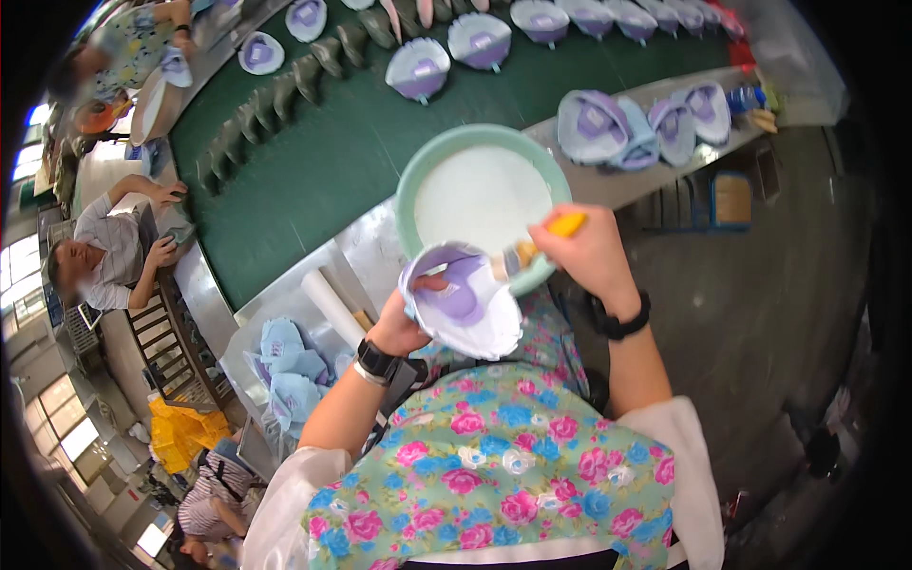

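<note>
My left hand (403, 321) holds up a shoe upper (489, 328), with its white and purple inner side facing me and the thumb reaching into it. In my right hand (591, 255) is a flat brush (568, 224) with a yellow handle. The pale bristles meet the upper's right edge or sit just in front of it; I cannot tell which. Behind both hands stands a light green basin (410, 195) of white liquid, partly covered by the upper and my right hand.
A green conveyor belt (313, 180) carries dark green shoe lasts (275, 100) and several uppers (418, 68). More uppers (594, 128) lie on the metal ledge at right. Blue uppers (294, 375) are piled at my left, near a white roll (332, 304). A co-worker (114, 237) sits across the belt.
</note>
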Available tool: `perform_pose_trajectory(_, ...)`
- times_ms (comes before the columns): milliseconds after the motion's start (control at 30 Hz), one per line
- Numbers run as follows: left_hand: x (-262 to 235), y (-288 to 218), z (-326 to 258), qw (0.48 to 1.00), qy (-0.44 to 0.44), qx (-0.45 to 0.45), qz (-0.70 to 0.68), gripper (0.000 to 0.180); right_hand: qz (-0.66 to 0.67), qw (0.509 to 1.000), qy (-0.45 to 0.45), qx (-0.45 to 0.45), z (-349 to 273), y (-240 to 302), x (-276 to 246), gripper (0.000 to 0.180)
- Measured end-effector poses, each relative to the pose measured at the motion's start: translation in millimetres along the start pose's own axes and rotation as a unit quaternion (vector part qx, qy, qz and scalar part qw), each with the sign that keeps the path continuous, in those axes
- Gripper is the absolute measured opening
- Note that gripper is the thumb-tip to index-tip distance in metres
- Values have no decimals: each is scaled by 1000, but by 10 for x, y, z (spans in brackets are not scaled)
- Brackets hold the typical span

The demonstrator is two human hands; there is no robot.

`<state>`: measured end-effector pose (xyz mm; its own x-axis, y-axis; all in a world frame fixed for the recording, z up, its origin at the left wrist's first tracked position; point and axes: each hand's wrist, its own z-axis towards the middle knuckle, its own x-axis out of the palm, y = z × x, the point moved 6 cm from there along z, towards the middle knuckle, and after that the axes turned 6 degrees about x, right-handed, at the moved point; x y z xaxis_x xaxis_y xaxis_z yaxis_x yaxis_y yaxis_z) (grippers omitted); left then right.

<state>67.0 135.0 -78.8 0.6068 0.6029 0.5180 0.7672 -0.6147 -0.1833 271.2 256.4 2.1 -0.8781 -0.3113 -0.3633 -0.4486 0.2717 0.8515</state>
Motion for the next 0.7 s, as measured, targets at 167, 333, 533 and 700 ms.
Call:
perform_pose_trajectory(167,-642,-980,511,966,119,224,46,25,168,974,-82,127,-82,-147,-216,13)
perform_pose_trajectory(333,-790,-2066,1422,879,-15,470,78,42,156,971,-114,141,-93,-197,-191,13)
perform_pose_trajectory(533,-680,-2266,2624,895,9,442,-53,66,113,973,-105,173,-77,-182,34,12)
perform_pose_trajectory(700,-965,-1724,2229,968,33,248,21,62,75,984,-93,133,206,95,267,12)
